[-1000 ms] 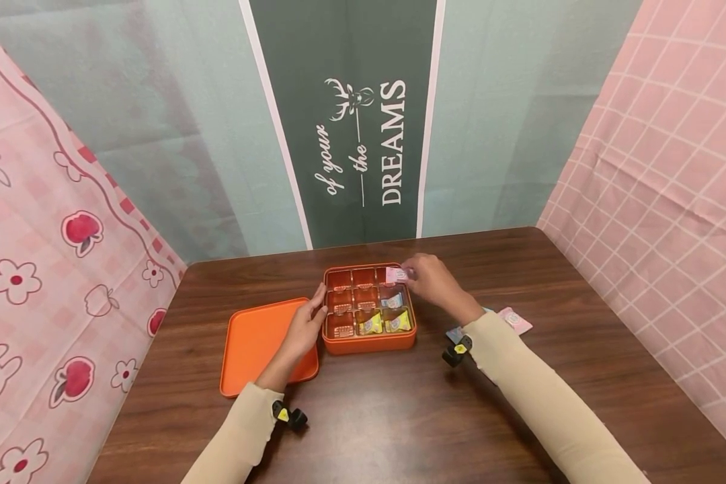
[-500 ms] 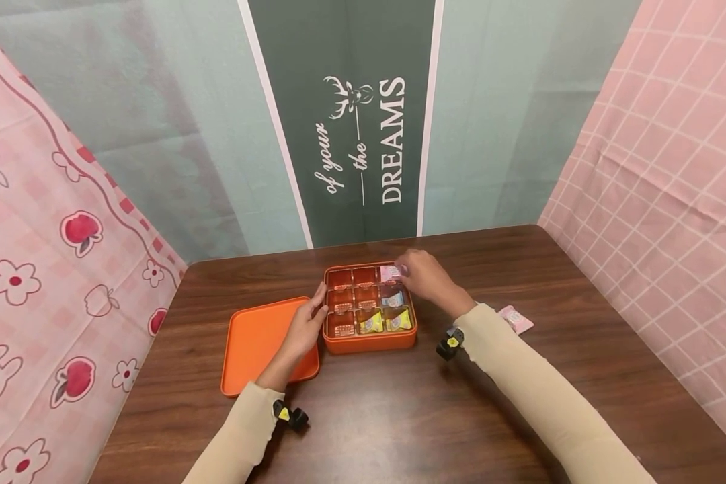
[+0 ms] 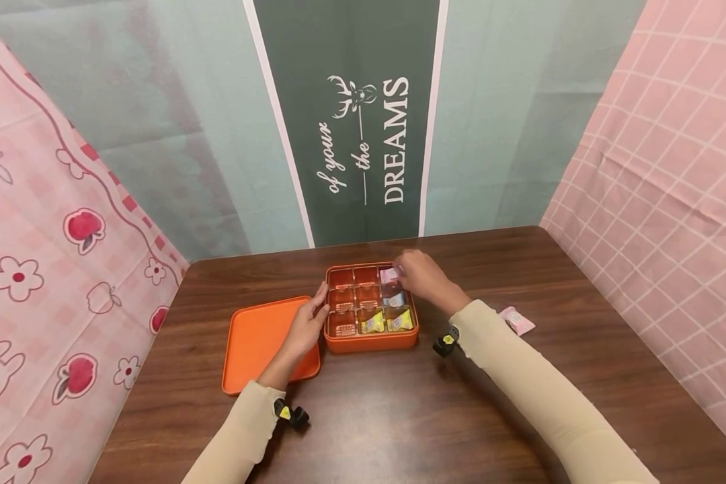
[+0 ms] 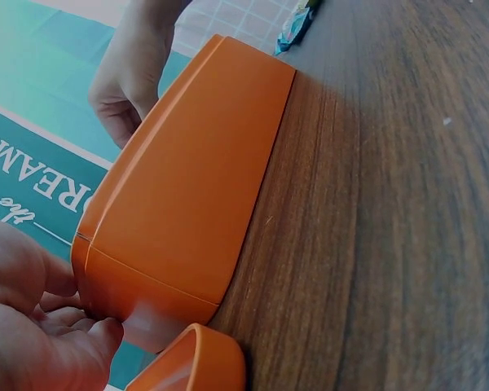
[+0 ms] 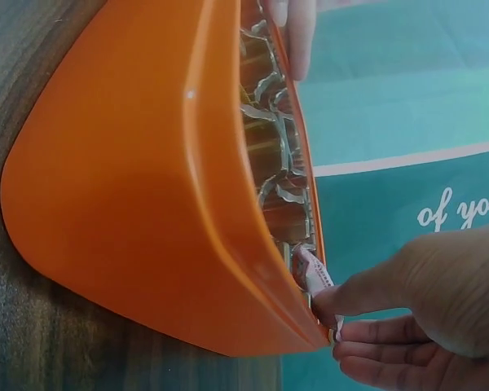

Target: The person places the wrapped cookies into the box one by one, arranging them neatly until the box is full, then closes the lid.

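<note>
**Pink packet (image 3: 389, 275), at the far right compartment of an orange box (image 3: 372, 344), pinched by your right hand (image 3: 425, 275)**

Pink packet: one, small, at the compartment's mouth; how deep it sits cannot be told.
Your right hand: thumb and fingertips pinching that packet at the rim.
Box: one, uncovered, upright on the table (image 3: 369, 423), with a clear insert of nine compartments.
Blue packet (image 3: 394, 300): right column, middle row.
Yellow packets: two, nearest row, one in the middle (image 3: 372, 323), one at right (image 3: 400, 321).
Your left hand (image 3: 304, 327): fingers extended, resting against the box's left wall.

Lid (image 3: 260, 339): orange, flat on the table just left of the box, your left forearm crossing above it.
Loose packet (image 3: 517, 320): pink, on the table beside your right sleeve (image 3: 520, 376).
Teal packet (image 4: 294, 31): on the table past the box, in the left wrist view; print too small to read.
Table: brown wood grain, rounded far corners, a soft glare near you.
Backdrop (image 3: 490, 121): blue-green cloth past the far edge, its dark centre panel (image 3: 302, 60) bearing a deer's head and sideways lettering, "of your", "the", "DREAMS".
Left curtain (image 3: 42, 232): pink, with apples, flowers, a rabbit.
Right curtain (image 3: 671, 188): pink, white grid.
</note>
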Demonstrator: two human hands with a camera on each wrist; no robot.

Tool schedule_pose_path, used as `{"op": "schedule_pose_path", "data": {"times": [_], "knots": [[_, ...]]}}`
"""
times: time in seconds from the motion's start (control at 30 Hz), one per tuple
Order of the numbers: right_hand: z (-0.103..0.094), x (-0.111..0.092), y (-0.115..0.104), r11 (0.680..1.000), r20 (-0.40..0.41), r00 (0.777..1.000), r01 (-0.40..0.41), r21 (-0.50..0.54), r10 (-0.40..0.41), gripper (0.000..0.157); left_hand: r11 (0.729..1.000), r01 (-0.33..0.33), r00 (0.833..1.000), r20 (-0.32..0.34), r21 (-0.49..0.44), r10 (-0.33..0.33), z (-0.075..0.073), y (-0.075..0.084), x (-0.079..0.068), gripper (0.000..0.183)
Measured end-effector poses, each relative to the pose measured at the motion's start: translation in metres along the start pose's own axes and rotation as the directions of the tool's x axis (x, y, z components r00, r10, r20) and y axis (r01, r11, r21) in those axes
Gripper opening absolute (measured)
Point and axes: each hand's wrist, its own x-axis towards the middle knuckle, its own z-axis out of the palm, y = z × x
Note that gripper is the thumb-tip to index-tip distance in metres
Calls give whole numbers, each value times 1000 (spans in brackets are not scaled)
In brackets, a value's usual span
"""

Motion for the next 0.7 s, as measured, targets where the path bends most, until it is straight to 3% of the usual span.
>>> {"op": "schedule_pose_path", "data": {"times": [0.13, 0.43, 0.7], "knots": [[0, 1, 0, 1000, 6, 1000, 2, -12, -2, 7, 1000, 1, 1000, 1, 0, -1, 1, 0, 1, 52], [3, 3, -6, 1000, 22, 1000, -6, -1, 6, 18, 1000, -10, 1000, -2, 3, 10, 1, -1, 0, 52], [10, 4, -7, 1000, -3, 1000, 14, -15, -14, 14, 1000, -10, 1000, 12, -13, 10, 0, -1, 2, 52]]}}
